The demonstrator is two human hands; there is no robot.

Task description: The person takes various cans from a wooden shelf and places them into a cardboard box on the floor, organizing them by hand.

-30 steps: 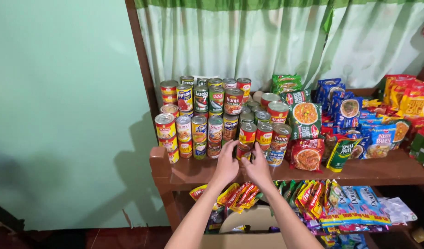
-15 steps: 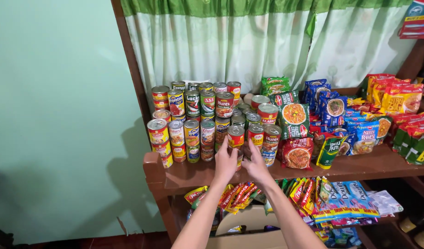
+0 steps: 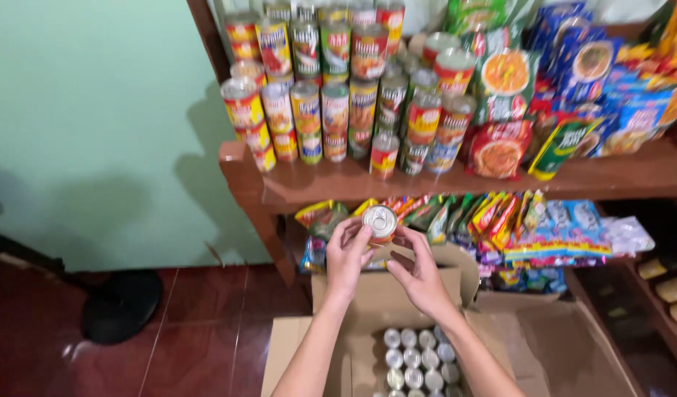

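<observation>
I see my left hand (image 3: 347, 254) and right hand (image 3: 418, 270) raised together, fingers curled around a small can (image 3: 380, 223); the open carton (image 3: 397, 323) sits directly beneath them.

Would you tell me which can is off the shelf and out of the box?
The can held in both hands, above the box.

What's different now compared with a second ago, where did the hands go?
Both hands came down from the shelf's front edge: left hand and right hand now hold a can over the open box of cans. The stacked cans on the wooden shelf look unchanged.
</observation>
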